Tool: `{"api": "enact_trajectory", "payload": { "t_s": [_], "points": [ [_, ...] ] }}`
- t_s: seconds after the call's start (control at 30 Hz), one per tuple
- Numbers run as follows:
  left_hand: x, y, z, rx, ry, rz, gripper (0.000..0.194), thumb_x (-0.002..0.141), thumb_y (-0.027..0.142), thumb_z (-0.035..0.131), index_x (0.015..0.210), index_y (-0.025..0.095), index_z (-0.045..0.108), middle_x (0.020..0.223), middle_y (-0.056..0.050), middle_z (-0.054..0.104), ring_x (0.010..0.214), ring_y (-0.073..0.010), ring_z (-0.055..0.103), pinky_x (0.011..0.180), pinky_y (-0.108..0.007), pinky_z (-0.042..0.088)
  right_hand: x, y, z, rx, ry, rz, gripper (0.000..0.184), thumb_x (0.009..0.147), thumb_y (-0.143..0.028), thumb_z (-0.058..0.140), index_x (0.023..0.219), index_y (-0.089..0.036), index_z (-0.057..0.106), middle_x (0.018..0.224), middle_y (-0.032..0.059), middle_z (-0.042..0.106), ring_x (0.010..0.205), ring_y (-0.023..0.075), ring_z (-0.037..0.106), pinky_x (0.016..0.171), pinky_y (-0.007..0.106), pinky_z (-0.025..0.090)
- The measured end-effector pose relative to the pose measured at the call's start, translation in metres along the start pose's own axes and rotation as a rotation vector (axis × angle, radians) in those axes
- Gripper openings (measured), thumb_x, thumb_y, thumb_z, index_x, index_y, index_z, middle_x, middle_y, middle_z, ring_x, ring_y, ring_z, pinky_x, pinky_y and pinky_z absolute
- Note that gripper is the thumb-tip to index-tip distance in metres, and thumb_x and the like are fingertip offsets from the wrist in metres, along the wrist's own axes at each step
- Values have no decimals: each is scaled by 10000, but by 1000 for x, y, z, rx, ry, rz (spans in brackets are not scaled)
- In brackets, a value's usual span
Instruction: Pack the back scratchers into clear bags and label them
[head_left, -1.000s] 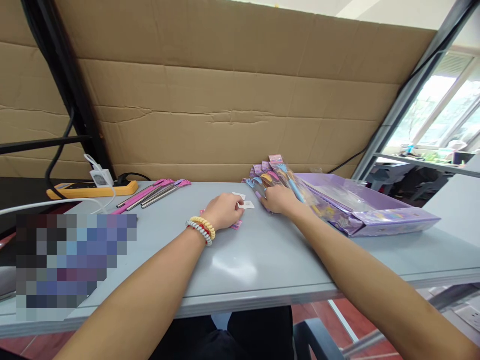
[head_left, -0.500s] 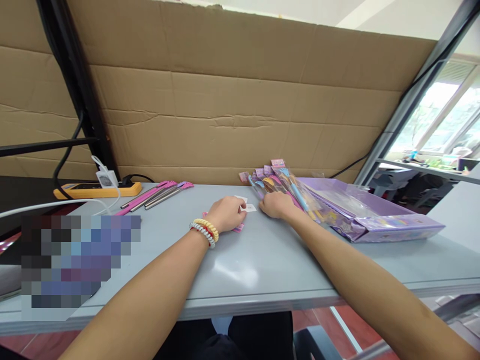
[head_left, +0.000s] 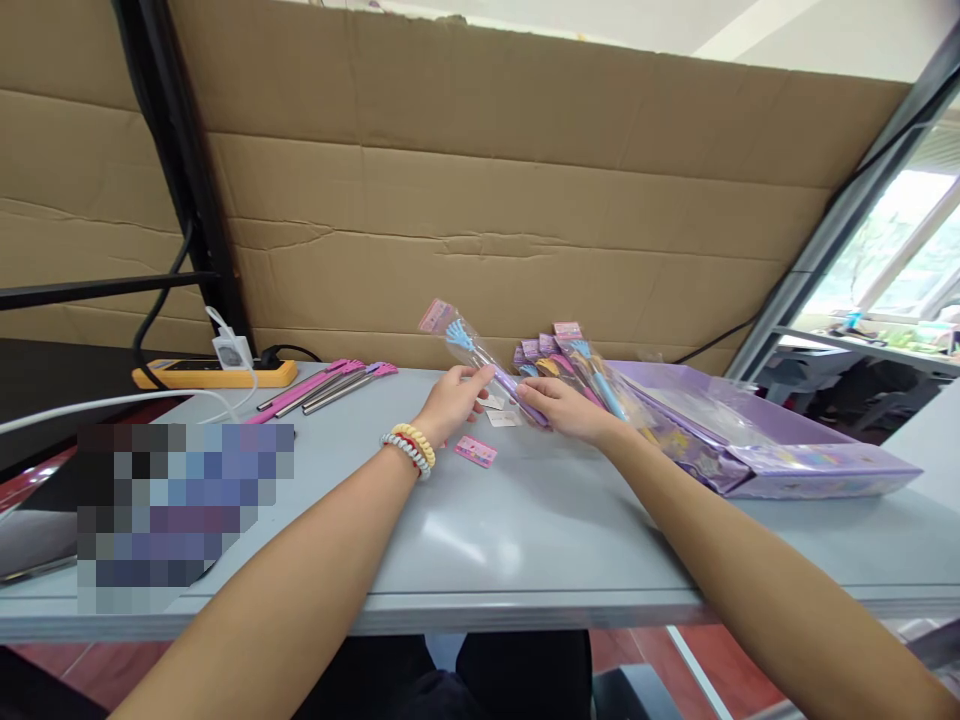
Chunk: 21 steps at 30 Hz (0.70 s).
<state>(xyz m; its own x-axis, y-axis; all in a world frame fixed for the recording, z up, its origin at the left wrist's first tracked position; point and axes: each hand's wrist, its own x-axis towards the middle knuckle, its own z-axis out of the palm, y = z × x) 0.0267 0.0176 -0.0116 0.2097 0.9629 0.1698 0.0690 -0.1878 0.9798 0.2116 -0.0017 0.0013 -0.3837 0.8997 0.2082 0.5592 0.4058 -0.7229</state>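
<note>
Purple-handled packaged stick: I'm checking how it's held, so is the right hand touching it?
Touching. The head view shows the right hand pinching the lower end of the purple-handled packaged stick, without a gap.

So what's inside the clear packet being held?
The clear packet holds a stick with a blue hand-shaped end and purple lower part. The right hand covers some; anything behind the pink card is hidden.

The right hand (head_left: 574, 406) is coming away from the pile (head_left: 606, 390), bringing a bagged stick (head_left: 505, 379) with it! Now the left hand (head_left: 448, 402) is leaving the pink card (head_left: 475, 451) lying uncovered on the tabletop (head_left: 570, 515) and is joining in, both hands holding the stick aslant.
</note>
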Motion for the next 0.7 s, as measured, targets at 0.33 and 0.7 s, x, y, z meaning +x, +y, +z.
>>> {"api": "enact_trajectory", "payload": {
  "t_s": [0.33, 0.7],
  "points": [
    [3, -3, -6, -327, -66, 75, 217, 696, 321, 691, 759, 145, 582, 720, -35, 597, 652, -120, 560, 555, -229, 457, -2, -12, 10, 285, -126, 20, 415, 820, -589, 503, 773, -177, 505, 548, -37, 518, 444, 105, 512, 439, 248, 436],
    [8, 5, -9, -564, 265, 68, 120, 723, 192, 645, 760, 158, 536, 708, 2, 588, 618, -109, 574, 580, -254, 497, -2, -5, 8, 482, -79, 21, 475, 666, -260, 710, 1048, -212, 432, 844, -8, 604, 585, 144, 637, 480, 286, 535]
  ]
}}
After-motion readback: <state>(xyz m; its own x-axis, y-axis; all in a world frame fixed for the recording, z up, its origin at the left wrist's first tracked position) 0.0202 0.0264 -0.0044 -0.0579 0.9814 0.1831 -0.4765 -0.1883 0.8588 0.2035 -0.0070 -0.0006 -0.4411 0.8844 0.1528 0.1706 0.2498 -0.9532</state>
